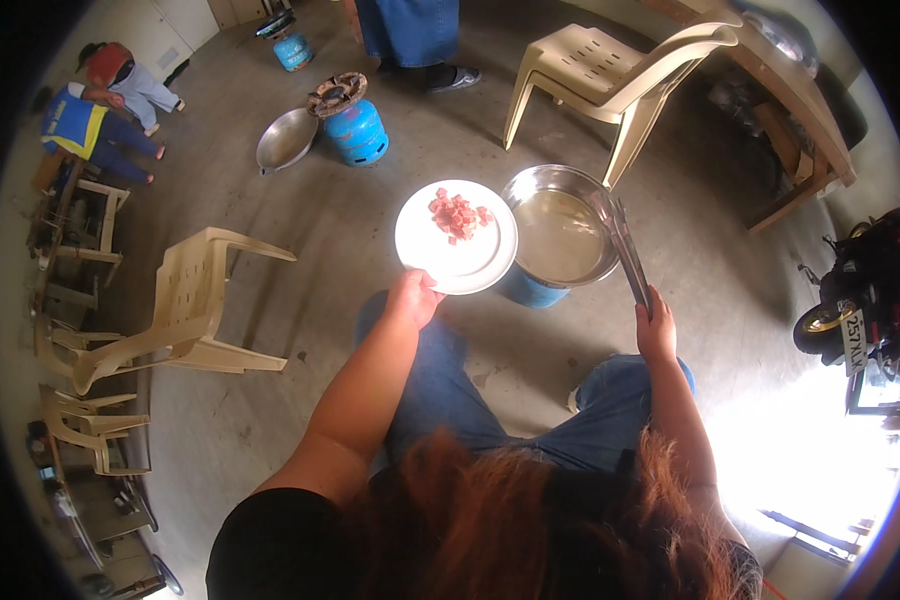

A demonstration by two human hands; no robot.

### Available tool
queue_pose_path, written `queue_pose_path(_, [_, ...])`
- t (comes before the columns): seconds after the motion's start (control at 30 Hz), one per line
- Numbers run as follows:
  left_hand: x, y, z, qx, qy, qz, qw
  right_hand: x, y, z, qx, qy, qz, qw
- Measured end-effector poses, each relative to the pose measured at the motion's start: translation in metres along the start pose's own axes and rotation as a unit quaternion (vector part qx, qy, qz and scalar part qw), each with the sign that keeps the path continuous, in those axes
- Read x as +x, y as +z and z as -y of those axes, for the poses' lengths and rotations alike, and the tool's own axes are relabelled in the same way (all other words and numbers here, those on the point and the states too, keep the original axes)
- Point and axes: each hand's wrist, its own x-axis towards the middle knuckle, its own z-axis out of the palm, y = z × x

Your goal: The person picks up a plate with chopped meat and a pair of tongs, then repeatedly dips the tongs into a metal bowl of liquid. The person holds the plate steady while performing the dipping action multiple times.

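Observation:
My left hand (411,300) grips the near rim of a white plate (439,268). On the plate lies a small heap of diced pink meat (457,215). Just right of the plate, a wide stainless steel pan (521,187) holds a layer of clear, yellowish liquid (559,236). The pan sits on a blue gas cylinder (538,294), whose burner is hidden beneath it. Metal tongs (631,262) are held in my right hand (656,326), their far end at the pan's right rim. Whether the tongs touch the rim, I cannot tell.
Beyond the plate stand a second blue gas stove (356,133) and a metal wok (289,141). Plastic chairs (187,289) line the left; stacked ones (585,67) stand ahead. A person in a denim skirt (409,30) stands ahead; two people (82,120) are far left. A motorcycle (862,300) is at right.

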Motion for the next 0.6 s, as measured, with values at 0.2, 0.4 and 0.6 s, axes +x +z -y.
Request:
queue_pose_path(0.2, [0.002, -0.005, -0.002, -0.007, -0.009, 0.009, 1.000, 0.001, 0.001, 0.003, 0.018, -0.013, -0.002, 1.000])
queue_pose_path(0.4, [-0.002, 0.000, -0.001, -0.005, -0.003, 0.014, 1.000, 0.001, -0.001, 0.006, 0.019, -0.002, 0.011, 1.000])
queue_pose_path(0.6, [-0.003, 0.002, -0.002, 0.002, -0.008, 0.002, 1.000, 0.000, -0.003, 0.012, 0.016, 0.009, 0.025, 1.000])
